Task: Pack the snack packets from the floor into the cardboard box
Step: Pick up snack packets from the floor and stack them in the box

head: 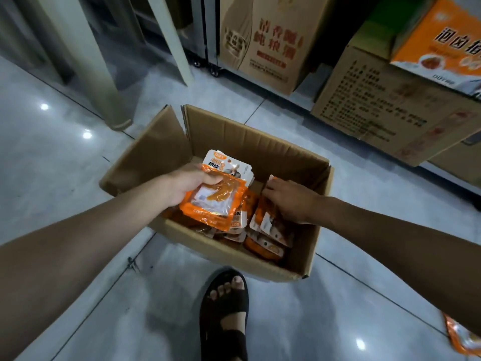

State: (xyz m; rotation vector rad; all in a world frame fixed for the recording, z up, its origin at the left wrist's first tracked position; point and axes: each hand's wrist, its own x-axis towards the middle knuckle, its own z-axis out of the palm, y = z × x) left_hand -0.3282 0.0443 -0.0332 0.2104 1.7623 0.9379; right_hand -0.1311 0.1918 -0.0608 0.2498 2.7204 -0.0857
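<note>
An open cardboard box (260,142) stands on the tiled floor ahead of me. My left hand (187,186) is shut on a stack of orange and white snack packets (216,196), held over the box's left side. My right hand (289,199) reaches into the box's right half, fingers bent and resting on upright orange packets (270,227) stacked there. More packets (263,247) lie on the box's bottom near the front wall. One orange packet (459,337) lies on the floor at the lower right, partly behind my right forearm.
My foot in a dark sandal (225,316) stands just in front of the box. Printed cartons (270,43) (390,105) line the far right, one topped by an orange box (442,40). A pale table leg (86,61) rises at the back left.
</note>
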